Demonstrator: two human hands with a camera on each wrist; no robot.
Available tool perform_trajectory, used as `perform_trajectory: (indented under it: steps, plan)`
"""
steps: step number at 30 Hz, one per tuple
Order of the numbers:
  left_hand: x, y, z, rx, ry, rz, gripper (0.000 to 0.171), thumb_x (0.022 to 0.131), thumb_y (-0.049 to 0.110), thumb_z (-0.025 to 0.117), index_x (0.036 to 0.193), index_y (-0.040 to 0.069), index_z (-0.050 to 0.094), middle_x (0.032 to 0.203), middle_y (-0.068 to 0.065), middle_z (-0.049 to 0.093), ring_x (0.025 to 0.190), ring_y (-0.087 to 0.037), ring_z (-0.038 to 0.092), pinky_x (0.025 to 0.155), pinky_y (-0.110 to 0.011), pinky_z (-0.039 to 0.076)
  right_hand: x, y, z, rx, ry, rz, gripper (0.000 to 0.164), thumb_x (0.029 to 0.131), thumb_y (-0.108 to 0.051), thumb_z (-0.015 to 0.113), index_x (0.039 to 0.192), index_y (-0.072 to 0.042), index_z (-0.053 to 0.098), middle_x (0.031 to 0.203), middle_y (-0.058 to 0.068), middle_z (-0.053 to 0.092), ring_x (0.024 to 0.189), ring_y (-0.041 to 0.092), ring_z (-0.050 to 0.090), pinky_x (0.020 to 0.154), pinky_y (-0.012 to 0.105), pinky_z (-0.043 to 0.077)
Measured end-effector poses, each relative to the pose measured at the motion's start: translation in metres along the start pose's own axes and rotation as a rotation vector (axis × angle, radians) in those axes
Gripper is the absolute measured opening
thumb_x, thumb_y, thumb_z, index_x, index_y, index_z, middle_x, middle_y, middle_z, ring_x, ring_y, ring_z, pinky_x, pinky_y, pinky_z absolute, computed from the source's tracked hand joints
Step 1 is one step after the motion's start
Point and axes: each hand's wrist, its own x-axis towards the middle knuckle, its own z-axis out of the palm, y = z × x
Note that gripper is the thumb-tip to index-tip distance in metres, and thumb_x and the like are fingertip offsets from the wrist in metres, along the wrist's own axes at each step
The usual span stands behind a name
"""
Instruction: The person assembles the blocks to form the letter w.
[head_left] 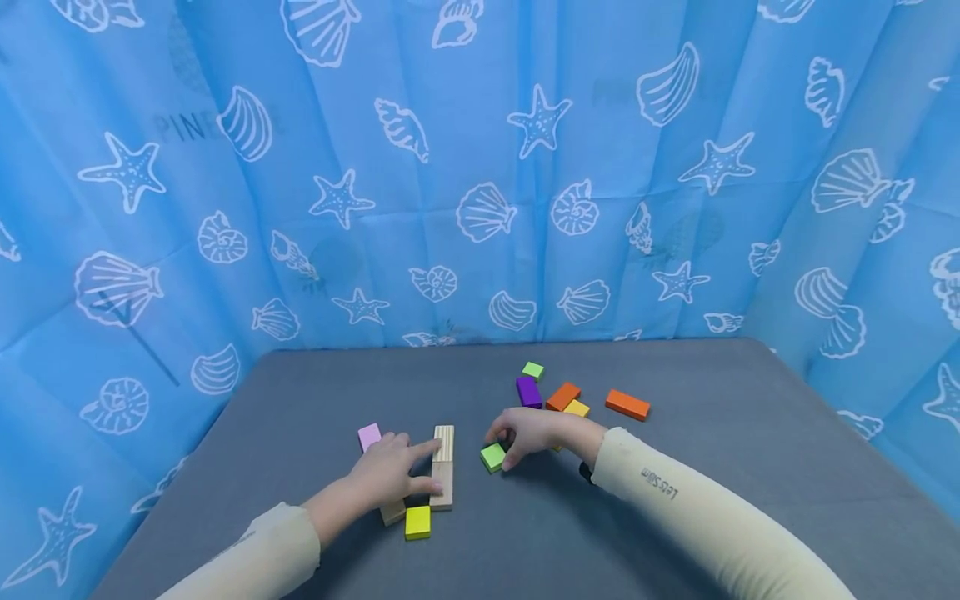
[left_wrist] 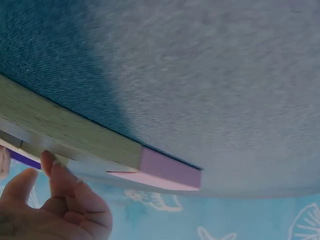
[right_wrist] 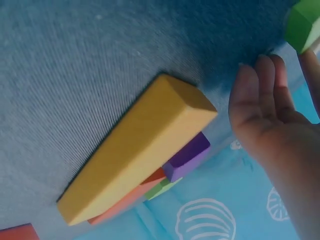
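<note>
My right hand [head_left: 534, 429] pinches a light green block [head_left: 492, 457] between thumb and finger, at or just above the grey tabletop. In the right wrist view only part of that green block [right_wrist: 304, 25] shows. My left hand [head_left: 390, 471] reaches over several blocks, thumb and index finger extended to touch two plain wooden blocks [head_left: 443, 475] lying end to end. Under its palm is another wooden block [head_left: 392, 512], mostly hidden, with a pink block [head_left: 369, 436] at its far end. A yellow block [head_left: 417, 523] lies at the near end, between the wooden rows.
Behind my right hand lie a purple block [head_left: 529, 392], another light green block [head_left: 533, 371], an orange block [head_left: 563, 397] and a long amber-yellow block [right_wrist: 135, 150]. A second orange block [head_left: 627, 405] is farther right. A blue shell-print curtain [head_left: 480, 275] borders the table.
</note>
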Motion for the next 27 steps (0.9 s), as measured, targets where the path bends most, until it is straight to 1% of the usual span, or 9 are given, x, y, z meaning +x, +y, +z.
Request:
perform_trajectory:
  steps: [4, 7, 11, 13, 14, 16, 20, 23, 27]
  plan:
    - [0.003, 0.003, 0.001, 0.012, -0.014, 0.008, 0.068, 0.079, 0.054, 0.072, 0.138, 0.023, 0.058, 0.091, -0.005, 0.055, 0.074, -0.017, 0.039, 0.063, -0.032, 0.033, 0.002, 0.003, 0.006, -0.01, 0.029, -0.02, 0.025, 0.081, -0.007, 0.078, 0.105, -0.014, 0.071, 0.1, -0.001, 0.053, 0.092, 0.017, 0.048, 0.084, 0.037, 0.043]
    - [0.003, 0.004, 0.0, 0.009, -0.02, 0.009, 0.066, 0.079, 0.054, 0.073, 0.137, 0.023, 0.059, 0.088, -0.004, 0.054, 0.073, -0.017, 0.039, 0.062, -0.032, 0.032, 0.004, 0.005, 0.008, -0.006, 0.049, -0.033, 0.019, 0.082, -0.007, 0.077, 0.096, -0.015, 0.068, 0.094, -0.001, 0.054, 0.088, 0.017, 0.048, 0.08, 0.035, 0.043]
    - [0.004, 0.005, -0.001, 0.006, -0.024, 0.002, 0.066, 0.079, 0.053, 0.073, 0.136, 0.023, 0.06, 0.09, -0.005, 0.055, 0.073, -0.017, 0.039, 0.062, -0.032, 0.033, 0.007, 0.005, 0.01, -0.016, 0.096, -0.037, 0.02, 0.082, -0.005, 0.077, 0.093, -0.013, 0.063, 0.091, -0.002, 0.055, 0.085, 0.016, 0.05, 0.077, 0.035, 0.045]
    - [0.004, 0.006, -0.002, -0.001, -0.027, -0.002, 0.065, 0.079, 0.052, 0.074, 0.135, 0.023, 0.06, 0.091, -0.005, 0.056, 0.074, -0.017, 0.039, 0.063, -0.032, 0.033, 0.009, 0.004, 0.01, 0.006, 0.12, -0.032, 0.021, 0.081, -0.004, 0.077, 0.092, -0.012, 0.062, 0.089, -0.001, 0.056, 0.083, 0.016, 0.05, 0.076, 0.034, 0.046]
    - [0.004, 0.006, -0.003, -0.001, -0.026, -0.003, 0.065, 0.078, 0.052, 0.074, 0.135, 0.023, 0.061, 0.09, -0.005, 0.056, 0.074, -0.017, 0.039, 0.063, -0.032, 0.033, 0.01, 0.003, 0.01, 0.035, 0.133, -0.026, 0.021, 0.08, -0.002, 0.077, 0.092, -0.01, 0.061, 0.089, -0.001, 0.056, 0.082, 0.016, 0.05, 0.075, 0.033, 0.046]
    - [0.003, 0.007, -0.003, 0.003, -0.026, -0.003, 0.065, 0.078, 0.052, 0.075, 0.135, 0.022, 0.061, 0.089, -0.005, 0.055, 0.073, -0.017, 0.039, 0.063, -0.032, 0.033, 0.012, 0.0, 0.008, 0.125, 0.147, 0.006, 0.021, 0.081, 0.0, 0.077, 0.093, -0.008, 0.062, 0.088, 0.002, 0.057, 0.08, 0.016, 0.052, 0.073, 0.032, 0.047]
    - [0.005, 0.007, -0.003, 0.031, -0.025, 0.003, 0.065, 0.078, 0.052, 0.074, 0.134, 0.022, 0.061, 0.089, -0.005, 0.056, 0.073, -0.017, 0.039, 0.063, -0.032, 0.032, 0.018, -0.005, 0.003, 0.36, 0.181, 0.099, 0.019, 0.083, 0.001, 0.074, 0.099, -0.002, 0.064, 0.089, 0.008, 0.06, 0.079, 0.018, 0.059, 0.072, 0.032, 0.054]
    - [0.006, 0.006, -0.001, 0.048, -0.03, 0.0, 0.065, 0.079, 0.054, 0.073, 0.135, 0.023, 0.061, 0.094, -0.007, 0.059, 0.075, -0.017, 0.041, 0.065, -0.033, 0.034, 0.026, -0.006, 0.0, 0.461, 0.228, 0.158, 0.019, 0.086, -0.002, 0.073, 0.103, 0.0, 0.065, 0.091, 0.011, 0.064, 0.08, 0.019, 0.064, 0.073, 0.033, 0.055]
    - [0.006, 0.006, -0.001, 0.056, -0.026, -0.002, 0.065, 0.078, 0.055, 0.072, 0.134, 0.023, 0.061, 0.097, -0.009, 0.06, 0.077, -0.019, 0.042, 0.068, -0.036, 0.036, 0.036, -0.005, 0.0, 0.574, 0.302, 0.203, 0.021, 0.086, -0.004, 0.072, 0.105, 0.001, 0.066, 0.091, 0.011, 0.066, 0.08, 0.019, 0.065, 0.071, 0.032, 0.055]
